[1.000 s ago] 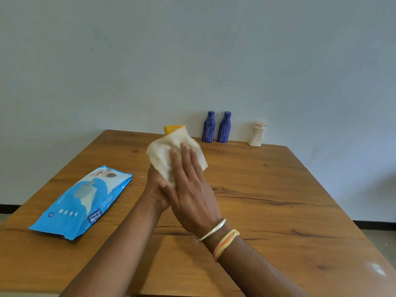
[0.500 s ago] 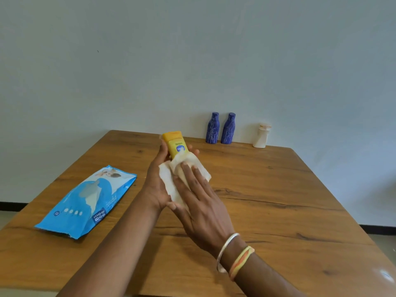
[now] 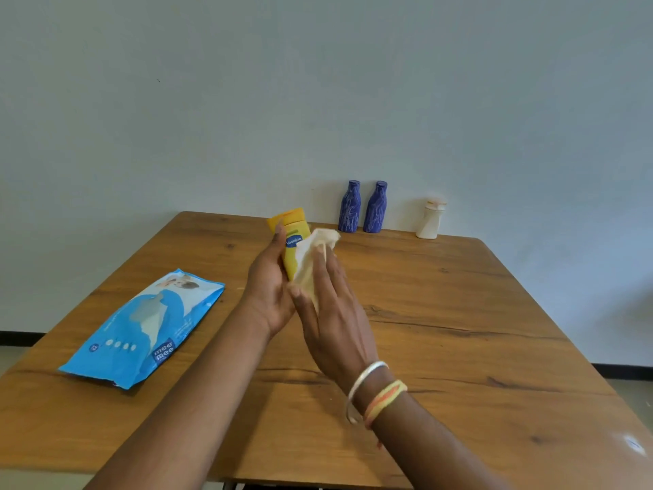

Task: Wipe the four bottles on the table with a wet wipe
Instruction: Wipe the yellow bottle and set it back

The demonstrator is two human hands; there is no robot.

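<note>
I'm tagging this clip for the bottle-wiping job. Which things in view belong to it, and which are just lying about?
In the job: yellow bottle, gripped by the left hand; wet wipe, pressed on it by the right hand; left blue bottle, right blue bottle and white bottle, standing at the far edge.

Lying about: blue wipe pack, flat on the table, untouched.
</note>
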